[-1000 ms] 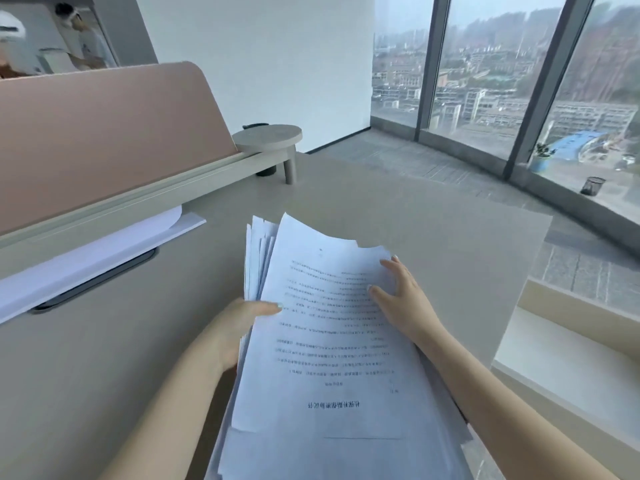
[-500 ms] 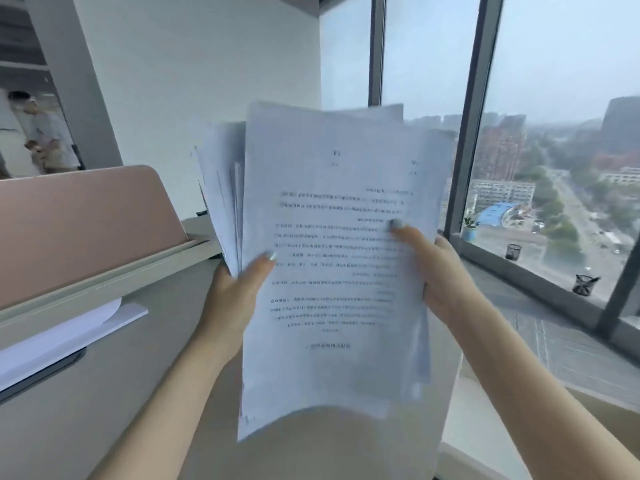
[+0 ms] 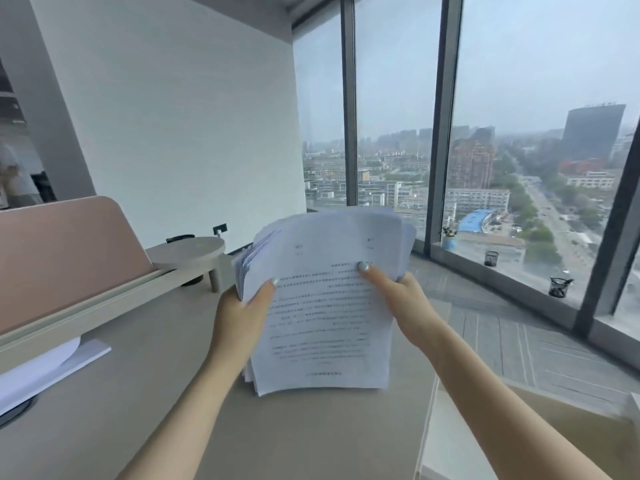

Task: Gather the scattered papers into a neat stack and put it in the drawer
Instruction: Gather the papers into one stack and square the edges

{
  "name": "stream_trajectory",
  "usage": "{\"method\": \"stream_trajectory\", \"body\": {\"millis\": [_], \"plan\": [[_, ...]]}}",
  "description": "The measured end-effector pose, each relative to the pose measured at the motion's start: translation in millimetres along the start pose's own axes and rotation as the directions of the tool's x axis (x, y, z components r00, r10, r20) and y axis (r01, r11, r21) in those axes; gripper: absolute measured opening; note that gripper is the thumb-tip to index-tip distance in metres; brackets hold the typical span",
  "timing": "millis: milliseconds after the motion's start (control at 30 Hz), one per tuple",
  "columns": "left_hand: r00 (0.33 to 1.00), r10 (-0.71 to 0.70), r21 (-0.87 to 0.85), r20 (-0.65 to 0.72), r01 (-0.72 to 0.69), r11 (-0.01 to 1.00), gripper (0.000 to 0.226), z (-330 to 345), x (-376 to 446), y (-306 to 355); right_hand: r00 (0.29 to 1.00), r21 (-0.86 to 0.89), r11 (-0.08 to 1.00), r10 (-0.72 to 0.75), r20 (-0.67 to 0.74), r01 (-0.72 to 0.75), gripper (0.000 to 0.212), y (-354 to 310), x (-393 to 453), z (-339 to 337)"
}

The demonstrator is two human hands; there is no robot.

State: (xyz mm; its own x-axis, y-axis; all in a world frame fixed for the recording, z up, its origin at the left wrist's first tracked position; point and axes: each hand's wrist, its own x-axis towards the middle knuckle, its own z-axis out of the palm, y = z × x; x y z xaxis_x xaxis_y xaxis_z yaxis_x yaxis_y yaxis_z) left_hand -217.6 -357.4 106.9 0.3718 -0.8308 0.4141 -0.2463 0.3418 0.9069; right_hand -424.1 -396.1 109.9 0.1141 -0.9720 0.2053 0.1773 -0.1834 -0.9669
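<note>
Thick stack of white printed paper sheets (image 3: pixel 322 306) now lowered vs. 0.5 s ago, bottom edge at or just above the pale grey desk top (image 3: pixel 138 393), w/ left hand (image 3: pixel 239 317) & right hand (image 3: pixel 401 299) clamped on its side edges, thumbs across the front page. Likely tapping edges square; top & left edges fanned, so not yet neat. Drawer not identifiable. Print blurred; fingers behind the stack hidden. More white sheets (image 3: pixel 38 368) left of the stack, cut off by frame.

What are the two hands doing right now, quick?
Left hand: closed on the left edge of the paper stack.
Right hand: closed on the stack's right edge, thumb on the front page.
</note>
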Motion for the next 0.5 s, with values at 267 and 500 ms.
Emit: {"method": "stream_trajectory", "body": {"millis": [267,500], "plan": [[0.997,0.075,-0.227,0.026,-0.067,0.972,0.016,-14.7,26.5,30.1,0.985,0.016,0.995,-0.100,0.144,0.098,0.026,-36.0,9.3,-1.4],[0.973,-0.139,-0.017,0.187,0.145,0.989,0.015,-12.5,-23.2,-50.8,0.983,-0.117,0.986,0.130,0.129,-0.115,0.026,30.8,-1.1,-12.3]]}}
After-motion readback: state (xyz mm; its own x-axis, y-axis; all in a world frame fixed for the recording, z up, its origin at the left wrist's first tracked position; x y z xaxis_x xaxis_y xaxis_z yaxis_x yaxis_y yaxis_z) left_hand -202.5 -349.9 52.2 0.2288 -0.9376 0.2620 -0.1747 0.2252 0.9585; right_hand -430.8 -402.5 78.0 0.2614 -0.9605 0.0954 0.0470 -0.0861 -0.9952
